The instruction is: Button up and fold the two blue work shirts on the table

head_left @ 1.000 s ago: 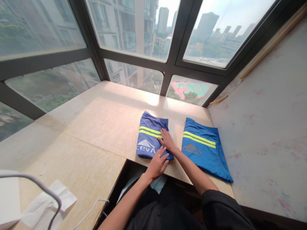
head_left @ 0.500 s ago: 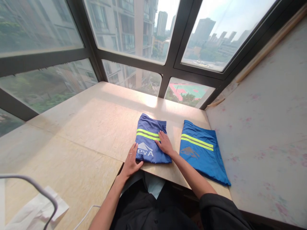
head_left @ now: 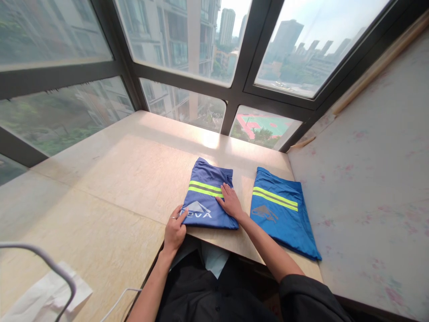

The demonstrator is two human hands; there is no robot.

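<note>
A folded dark-blue garment [head_left: 204, 197] with yellow stripes and a white logo lies near the front edge of the wooden table [head_left: 134, 179]. My right hand [head_left: 229, 201] rests flat on its right side, fingers stretched out. My left hand [head_left: 174, 230] is at the garment's lower left corner, fingers curled around the edge of the fabric. To the right lies a second folded garment [head_left: 284, 214], brighter blue, with the same yellow stripes, touched by neither hand.
Large windows [head_left: 187, 44] run along the far side of the table, and a pale wall [head_left: 375, 156] stands at the right. White paper [head_left: 50, 297] and a white cable [head_left: 50, 264] lie at the lower left.
My left hand slid from the garment's right lower part across to its lower left corner and took the edge. The garment shifted slightly. My right hand stayed in place.
</note>
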